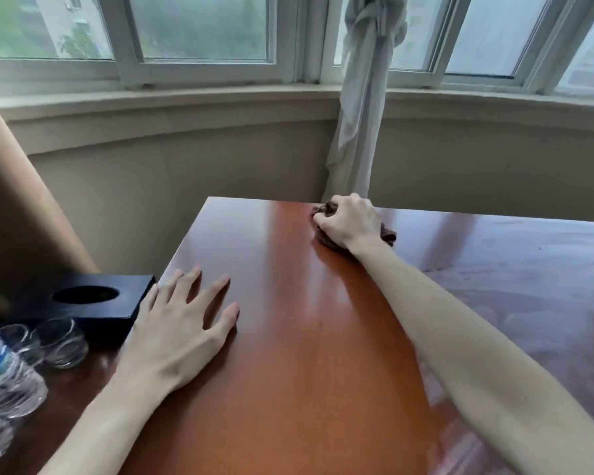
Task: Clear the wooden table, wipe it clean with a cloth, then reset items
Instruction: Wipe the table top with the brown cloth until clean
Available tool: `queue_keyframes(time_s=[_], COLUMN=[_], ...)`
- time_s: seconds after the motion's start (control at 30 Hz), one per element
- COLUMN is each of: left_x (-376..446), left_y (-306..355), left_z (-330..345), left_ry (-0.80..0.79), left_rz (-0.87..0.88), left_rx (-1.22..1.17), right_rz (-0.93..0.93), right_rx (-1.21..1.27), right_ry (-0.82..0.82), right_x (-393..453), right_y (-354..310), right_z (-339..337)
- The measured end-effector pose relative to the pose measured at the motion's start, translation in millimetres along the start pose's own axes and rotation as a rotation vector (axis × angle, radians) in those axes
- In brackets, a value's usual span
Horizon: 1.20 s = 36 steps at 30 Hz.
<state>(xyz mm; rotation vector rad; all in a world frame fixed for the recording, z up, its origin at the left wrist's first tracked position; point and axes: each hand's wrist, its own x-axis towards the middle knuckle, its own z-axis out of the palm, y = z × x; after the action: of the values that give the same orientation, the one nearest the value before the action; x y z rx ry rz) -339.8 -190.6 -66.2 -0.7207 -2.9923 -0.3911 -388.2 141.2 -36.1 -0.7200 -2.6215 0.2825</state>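
The glossy reddish wooden table (288, 337) fills the lower middle and right of the head view. My right hand (347, 222) is stretched to the table's far edge and grips a bunched dark brown cloth (388, 234), pressing it onto the wood. My left hand (182, 323) lies flat near the table's left edge, fingers spread and straight. To the left, on a lower dark surface, stand a black box with a round hole (93, 299), two small glass cups (62, 341) and a clear plastic water bottle (4, 375).
A bay window with a pale sill (220, 97) curves behind the table. A knotted grey curtain (360, 108) hangs down just beyond the table's far edge, close to my right hand. A tan upholstered surface (21, 214) rises at the left.
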Motion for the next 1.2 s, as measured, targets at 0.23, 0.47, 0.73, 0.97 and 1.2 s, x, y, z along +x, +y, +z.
queue_keyframes(time_s=[0.23, 0.47, 0.73, 0.97, 1.2], left_x=[0, -4, -9, -1, 0], left_y=[0, 6, 6, 1, -1], left_z=[1, -7, -12, 1, 3], left_ry=[0.023, -0.016, -0.022, 0.053, 0.053], left_rz=[-0.008, -0.008, 0.020, 0.025, 0.010], left_rx=[-0.003, -0.025, -0.071, -0.036, -0.035], right_rz=[0.055, -0.303, -0.694, -0.182, -0.181], right_rx=[-0.019, 0.052, 0.194, 0.020, -0.013], right_ry=[0.029, -0.074, -0.161, 0.017, -0.016], right_x=[77, -114, -247, -21, 33], right_y=[-11, -56, -54, -28, -100], right_z=[30, -23, -78, 5, 48])
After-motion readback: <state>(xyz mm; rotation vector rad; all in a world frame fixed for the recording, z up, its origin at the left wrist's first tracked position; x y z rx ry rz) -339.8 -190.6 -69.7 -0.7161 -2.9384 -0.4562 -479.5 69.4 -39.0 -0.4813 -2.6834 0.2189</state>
